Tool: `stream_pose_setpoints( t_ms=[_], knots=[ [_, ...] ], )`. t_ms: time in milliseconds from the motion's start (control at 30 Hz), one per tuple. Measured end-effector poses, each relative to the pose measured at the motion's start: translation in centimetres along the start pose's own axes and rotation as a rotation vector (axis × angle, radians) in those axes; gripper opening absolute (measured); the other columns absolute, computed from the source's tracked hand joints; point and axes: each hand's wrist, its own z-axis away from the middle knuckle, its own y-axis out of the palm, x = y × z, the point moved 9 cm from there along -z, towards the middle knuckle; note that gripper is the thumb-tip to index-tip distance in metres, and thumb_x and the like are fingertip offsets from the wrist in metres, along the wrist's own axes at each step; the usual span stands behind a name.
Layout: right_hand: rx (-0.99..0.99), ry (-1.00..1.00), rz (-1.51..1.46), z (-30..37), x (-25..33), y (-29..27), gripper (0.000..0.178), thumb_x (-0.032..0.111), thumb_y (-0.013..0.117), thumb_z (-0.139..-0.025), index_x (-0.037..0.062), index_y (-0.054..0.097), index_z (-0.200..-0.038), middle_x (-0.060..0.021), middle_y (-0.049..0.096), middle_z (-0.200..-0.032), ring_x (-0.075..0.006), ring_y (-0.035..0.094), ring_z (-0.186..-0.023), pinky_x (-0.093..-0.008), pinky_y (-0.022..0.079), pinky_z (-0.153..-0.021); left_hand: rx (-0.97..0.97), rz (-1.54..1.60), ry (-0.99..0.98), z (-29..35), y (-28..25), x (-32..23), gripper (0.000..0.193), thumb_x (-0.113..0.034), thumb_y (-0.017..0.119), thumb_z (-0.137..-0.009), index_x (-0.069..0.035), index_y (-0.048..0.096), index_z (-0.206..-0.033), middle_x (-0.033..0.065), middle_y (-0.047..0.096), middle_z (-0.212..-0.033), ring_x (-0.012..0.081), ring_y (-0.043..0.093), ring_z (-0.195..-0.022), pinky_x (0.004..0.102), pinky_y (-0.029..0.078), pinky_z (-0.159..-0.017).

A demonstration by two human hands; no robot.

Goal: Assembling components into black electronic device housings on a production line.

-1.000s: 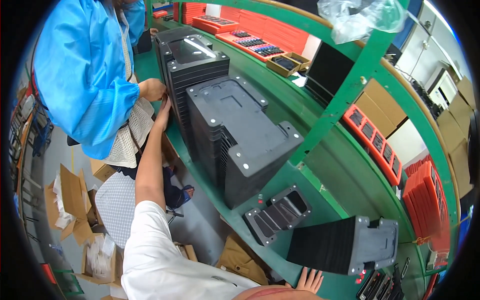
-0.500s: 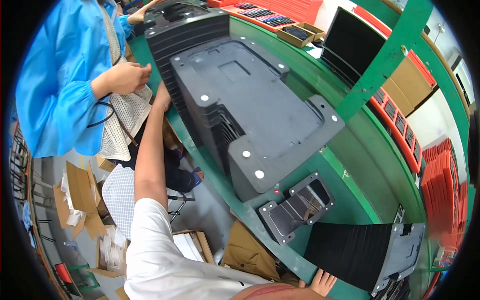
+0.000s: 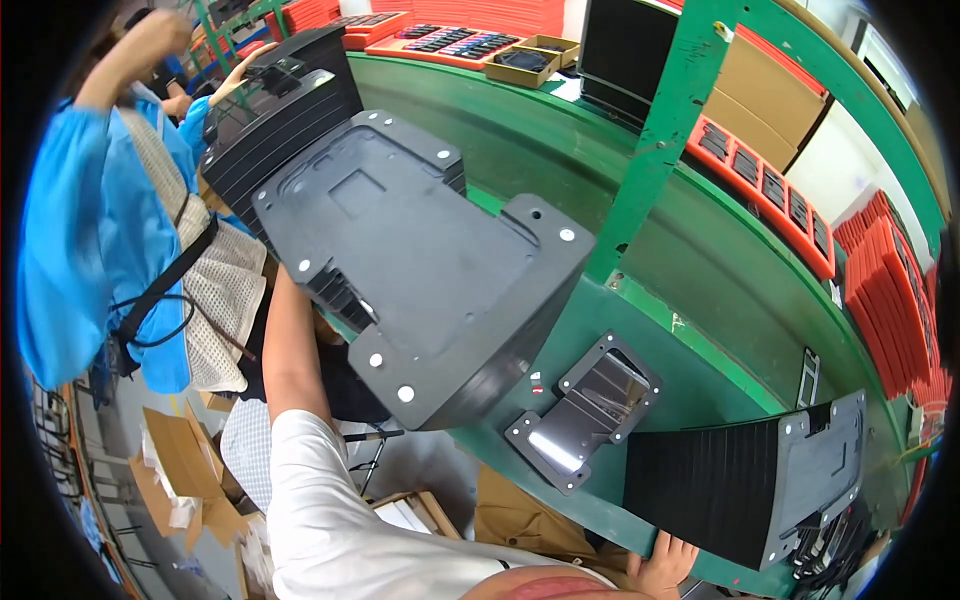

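Observation:
A tall stack of black moulded plastic frames (image 3: 420,250), with pale round dots at its corners, leans over the green bench at upper left. My left forearm (image 3: 292,350) reaches up to its near left side, where the stack hides my left hand and its fingers. At the bottom, my right hand (image 3: 668,567) rests on the bench edge, fingers stretched out, beside a second stack of black frames (image 3: 705,490). A single black frame (image 3: 585,410) with a glossy surface lies flat between the two stacks.
A co-worker in a blue smock (image 3: 65,250) stands at the left. The green bench (image 3: 690,385) carries a green upright post (image 3: 665,150). Behind it are red trays of parts (image 3: 765,190), a small carton (image 3: 525,62) and stacked red trays (image 3: 885,290). Open cardboard boxes (image 3: 185,460) stand on the floor.
The tall stack and my left arm have shifted left relative to the lone frame, and my left hand has gone out of sight behind the stack. The co-worker's hand has risen.

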Motion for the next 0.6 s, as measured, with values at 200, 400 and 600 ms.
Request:
stream_pose_setpoints(
  t_ms=[200,400,600],
  knots=[
    [-0.148,-0.145,-0.029,0.3,-1.5,0.4,0.078,0.033,0.068,-0.073,-0.0048,0.052,-0.139,-0.0292,0.046,-0.146,-0.0522,0.044,-0.131,-0.064,0.03,-0.112,-0.075,0.022,0.067,2.4,-5.0,-5.2,0.057,-0.042,0.054,-0.105,-0.005,0.045,-0.147,0.0073,0.052,-0.144,0.0202,0.051,-0.131,0.0317,0.04,-0.11],
    [-0.314,-0.195,0.057,-0.4,0.9,-1.9,0.072,0.029,0.066,-0.072,-0.0036,0.053,-0.135,-0.0289,0.054,-0.132,-0.0535,0.05,-0.122,-0.063,0.035,-0.107,-0.16,0.102,0.04,0.9,-4.0,-2.8,0.058,-0.047,0.052,-0.105,-0.004,0.051,-0.143,0.0078,0.057,-0.139,0.0205,0.054,-0.127,0.0316,0.042,-0.108],
    [-0.408,-0.429,-0.339,1.3,4.6,-5.5,0.052,0.017,0.07,-0.066,0.0024,0.066,-0.116,-0.0206,0.06,-0.112,-0.0471,0.057,-0.114,-0.0601,0.042,-0.103,-0.274,0.186,0.079,5.7,-6.3,-4.9,0.06,-0.052,0.05,-0.105,-0.002,0.056,-0.139,0.0082,0.061,-0.134,0.0207,0.057,-0.124,0.0314,0.043,-0.107]
  ],
)
